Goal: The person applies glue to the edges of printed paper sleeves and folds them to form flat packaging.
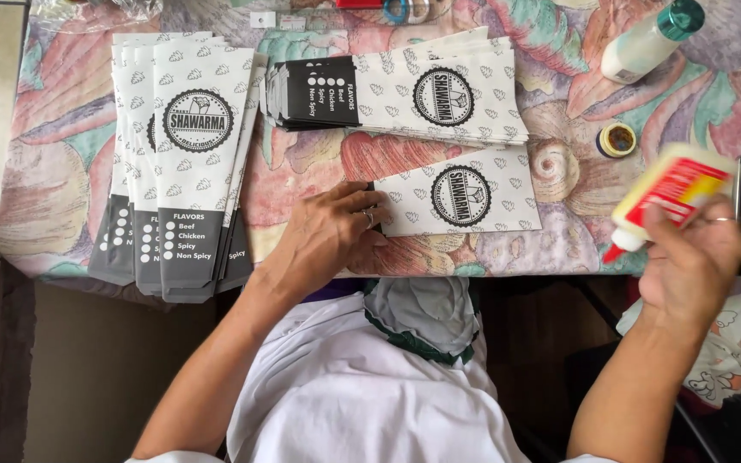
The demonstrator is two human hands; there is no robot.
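Head view: the left hand (329,231) lies flat, pinning a printed paper sleeve (465,197) at the table's (53,171) near edge so it stays put. The right hand (695,257) grips a glue bottle (666,195), nozzle tilted down. Sleeve stacks (183,154) lie near the far-left corner.

Free room: bare patterned tablecloth (302,163) between the left stack of paper sleeves (177,163) and the single flat sleeve (460,195); a hand could pass there. The left hand (328,236) rests on that sleeve's near end, blocking its left edge. The far stack of sleeves (405,96) lies just behind, leaving only a narrow strip between them. To the right, open cloth reaches a small tape roll (617,140) and a lying white bottle (649,39). The right hand (692,257) holds a glue bottle (666,197) over the near right edge, closing that approach.
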